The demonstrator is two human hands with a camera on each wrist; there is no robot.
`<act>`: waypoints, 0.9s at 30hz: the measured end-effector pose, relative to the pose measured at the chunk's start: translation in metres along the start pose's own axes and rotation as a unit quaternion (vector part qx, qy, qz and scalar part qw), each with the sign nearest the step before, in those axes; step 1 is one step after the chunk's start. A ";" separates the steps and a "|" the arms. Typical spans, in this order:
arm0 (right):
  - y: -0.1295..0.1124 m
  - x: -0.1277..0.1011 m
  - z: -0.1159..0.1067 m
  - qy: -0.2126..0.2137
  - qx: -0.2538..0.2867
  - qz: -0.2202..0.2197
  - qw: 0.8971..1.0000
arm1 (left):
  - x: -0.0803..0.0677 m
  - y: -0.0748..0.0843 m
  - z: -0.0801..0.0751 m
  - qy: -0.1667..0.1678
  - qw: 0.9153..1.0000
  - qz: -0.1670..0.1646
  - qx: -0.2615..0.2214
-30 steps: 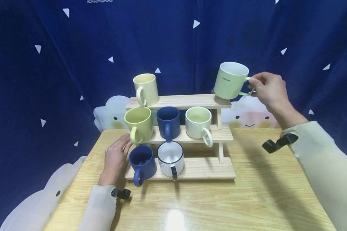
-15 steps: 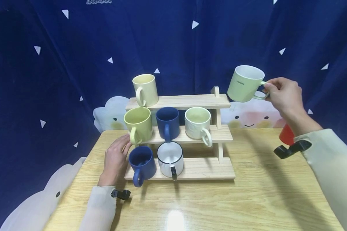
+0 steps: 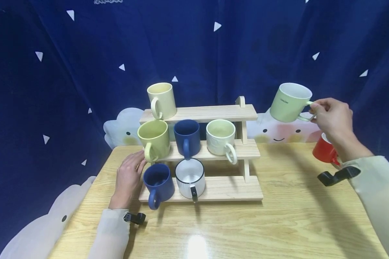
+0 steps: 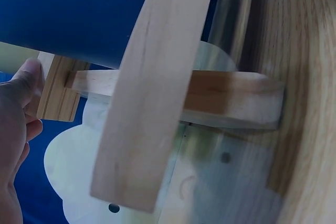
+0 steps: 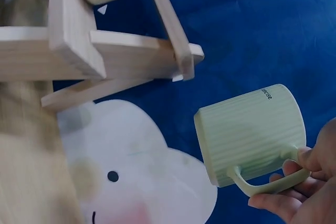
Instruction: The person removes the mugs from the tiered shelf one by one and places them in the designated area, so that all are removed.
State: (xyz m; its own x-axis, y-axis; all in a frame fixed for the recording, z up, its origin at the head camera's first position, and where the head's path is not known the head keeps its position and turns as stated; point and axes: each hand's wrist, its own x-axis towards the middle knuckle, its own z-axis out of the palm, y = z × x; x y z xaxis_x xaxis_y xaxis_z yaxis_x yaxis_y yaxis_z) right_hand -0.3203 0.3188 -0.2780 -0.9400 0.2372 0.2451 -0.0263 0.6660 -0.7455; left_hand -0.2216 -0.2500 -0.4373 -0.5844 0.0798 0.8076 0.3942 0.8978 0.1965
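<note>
My right hand (image 3: 335, 117) pinches the handle of a light green ribbed mug (image 3: 290, 102), held upright in the air to the right of the wooden three-tier rack (image 3: 233, 190). In the right wrist view the mug (image 5: 252, 135) hangs apart from the rack, fingers curled through its handle. On the left, my left hand (image 3: 128, 176) grips the end of the rack's middle board. The left wrist view shows the thumb (image 4: 30, 72) pressed on the board end (image 4: 58, 90), other fingers below. Nearest to that hand are an olive-green mug (image 3: 155, 138) and a dark blue mug (image 3: 160, 181).
A cream mug (image 3: 163, 100) stands on the top tier. The middle tier also bears a blue mug (image 3: 188, 136) and a pale green mug (image 3: 220, 136); below is a white mug with black handle (image 3: 189, 176). A red mug (image 3: 324, 149) is partly behind my right wrist.
My right hand has carried the light green mug off the top tier's right end, rightward and slightly down. The red mug has come into view. My left hand stays in place.
</note>
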 end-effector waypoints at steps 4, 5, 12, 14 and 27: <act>0.014 -0.003 0.002 -0.007 -0.006 0.014 1.000 | 0.000 0.001 -0.001 -0.002 1.000 -0.005 -0.007; 0.018 -0.003 0.002 -0.008 -0.005 0.017 1.000 | 0.000 0.001 -0.001 -0.002 1.000 -0.005 -0.007; 0.042 -0.004 0.010 0.036 -0.029 0.003 0.999 | 0.001 0.002 -0.002 -0.004 1.000 -0.004 -0.009; 0.051 -0.004 0.014 0.046 -0.034 0.000 0.998 | 0.000 0.002 -0.002 -0.003 1.000 -0.004 -0.008; 0.101 -0.008 0.037 0.082 -0.042 0.044 0.995 | 0.000 0.004 -0.002 -0.004 1.000 -0.010 -0.014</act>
State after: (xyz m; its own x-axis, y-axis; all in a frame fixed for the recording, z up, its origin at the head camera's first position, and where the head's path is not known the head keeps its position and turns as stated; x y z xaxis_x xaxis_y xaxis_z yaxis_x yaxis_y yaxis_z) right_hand -0.3281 0.3579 -0.3782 -0.8688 0.4048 0.2852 0.0877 0.6926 -0.7160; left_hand -0.2191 -0.2475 -0.4357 -0.5975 0.0653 0.7992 0.4018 0.8869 0.2279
